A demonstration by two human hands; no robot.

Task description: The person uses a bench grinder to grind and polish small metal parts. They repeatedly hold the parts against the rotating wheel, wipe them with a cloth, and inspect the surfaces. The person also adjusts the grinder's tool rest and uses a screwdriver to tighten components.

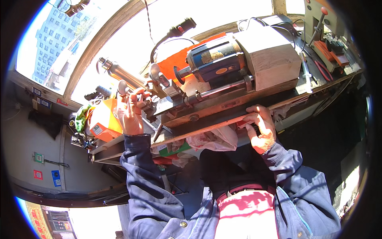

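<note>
A key-cutting machine with a blue motor (pixel 217 59) stands on the workbench. A toothed dark wheel (pixel 178 75) sits on its shaft. At the machine's left end my left hand (pixel 131 113) is raised, its fingers curled around the metal clamp knob (pixel 122 87); the exact grip is partly hidden. A second round knob (pixel 154 71) stands on the carriage (pixel 169 101), just right of these fingers. My right hand (pixel 260 129) rests at the bench's front edge (pixel 223 126), fingers over the edge and thumb apart, with nothing visible in it.
Left of the machine is an orange box (pixel 106 119). Behind stand a metallic cylinder (pixel 121 73) and a flexible-neck lamp (pixel 179 28). Red-handled pliers (pixel 323 71), a white caliper-like tool (pixel 305 73) and another machine (pixel 328 47) occupy the right end. A plastic bag (pixel 215 139) hangs below.
</note>
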